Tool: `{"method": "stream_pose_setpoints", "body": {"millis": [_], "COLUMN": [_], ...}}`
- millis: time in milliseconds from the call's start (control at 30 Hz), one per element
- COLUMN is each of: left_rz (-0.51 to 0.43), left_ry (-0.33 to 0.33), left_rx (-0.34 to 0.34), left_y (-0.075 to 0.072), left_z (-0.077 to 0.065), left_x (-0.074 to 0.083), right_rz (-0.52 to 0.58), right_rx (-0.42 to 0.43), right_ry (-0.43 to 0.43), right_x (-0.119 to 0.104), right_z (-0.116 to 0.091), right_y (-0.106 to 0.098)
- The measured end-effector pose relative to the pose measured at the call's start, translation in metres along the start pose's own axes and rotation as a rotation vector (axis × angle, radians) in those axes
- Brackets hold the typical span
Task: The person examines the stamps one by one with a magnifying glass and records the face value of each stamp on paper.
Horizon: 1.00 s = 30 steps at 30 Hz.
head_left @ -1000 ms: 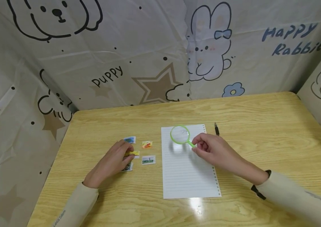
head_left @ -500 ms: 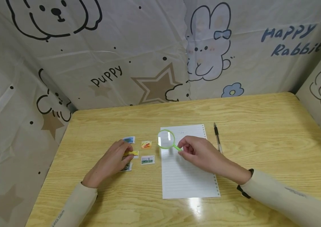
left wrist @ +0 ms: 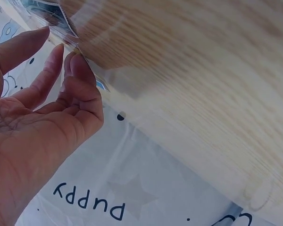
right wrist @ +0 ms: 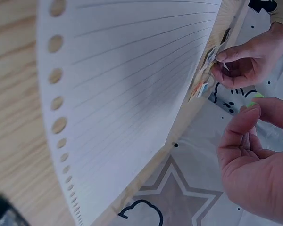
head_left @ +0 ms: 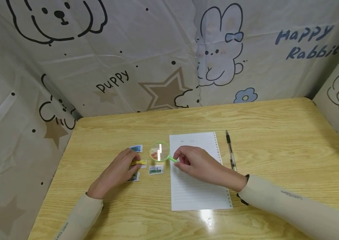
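In the head view my right hand (head_left: 195, 165) pinches the green handle of a magnifying glass (head_left: 165, 152) between thumb and index finger. Its lens overlaps a red-and-yellow stamp (head_left: 150, 153), and a bright reflection crosses the glass. My left hand (head_left: 121, 169) holds a yellow stamp (head_left: 143, 163) by its edges, low at the table, with thumb and index finger. Part of that stamp is hidden under the fingers. Around this hand lie a blue stamp (head_left: 137, 148) and a dark stamp (head_left: 135, 177), both partly covered. A green landscape stamp (head_left: 156, 170) lies nearer me, below the lens.
A lined sheet of paper (head_left: 199, 199) with punched holes lies under my right hand, with faint writing near its top. Right of it lies a black pen (head_left: 229, 148). Printed cloth (head_left: 157, 40) stands behind the wooden table (head_left: 277, 140).
My right hand has carried the magnifying glass leftward from over the paper to over the red-and-yellow stamp. More of the pen shows now. The left hand has stayed in place.
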<state>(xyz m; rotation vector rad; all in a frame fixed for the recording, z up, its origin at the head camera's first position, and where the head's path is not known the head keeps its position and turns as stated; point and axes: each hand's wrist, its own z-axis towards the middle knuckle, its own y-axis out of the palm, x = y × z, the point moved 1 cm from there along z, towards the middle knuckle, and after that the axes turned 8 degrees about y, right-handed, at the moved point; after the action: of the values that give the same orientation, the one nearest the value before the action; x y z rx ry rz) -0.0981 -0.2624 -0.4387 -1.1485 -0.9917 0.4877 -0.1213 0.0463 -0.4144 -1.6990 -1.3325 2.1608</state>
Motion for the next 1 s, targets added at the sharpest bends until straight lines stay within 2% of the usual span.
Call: {"method": "stream_pose_setpoints", "body": {"millis": [667,1000], "left_rz": [0.023,-0.007], "left_ry": [0.035,0.023], "left_rx": [-0.024,-0.023], "left_y": [-0.002,-0.001], "left_z": [0.002,0.002], "left_x": [-0.001,-0.001], "right_rz": [-0.001,-0.066], "right_rx": [-0.093,-0.115], "right_ry": [-0.018,-0.048], "right_x": [-0.012,-0.015], "right_z": [0.019,0.024], "right_y": [0.023,0.034]}}
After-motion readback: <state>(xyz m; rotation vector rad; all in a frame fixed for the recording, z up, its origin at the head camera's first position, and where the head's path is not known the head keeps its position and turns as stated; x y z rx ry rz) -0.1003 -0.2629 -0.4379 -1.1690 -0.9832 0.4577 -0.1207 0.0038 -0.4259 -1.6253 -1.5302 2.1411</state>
